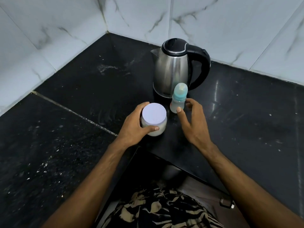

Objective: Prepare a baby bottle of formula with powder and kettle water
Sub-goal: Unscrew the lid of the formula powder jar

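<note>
Jar is being gripped by the left hand near the counter front edge, while the bottle beside the kettle is being touched by the relaxed right hand.

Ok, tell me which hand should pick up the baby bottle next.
Probably the right hand: its thumb already touches the baby bottle, with its fingers open beside it. The left hand is busy gripping the powder jar.
</note>
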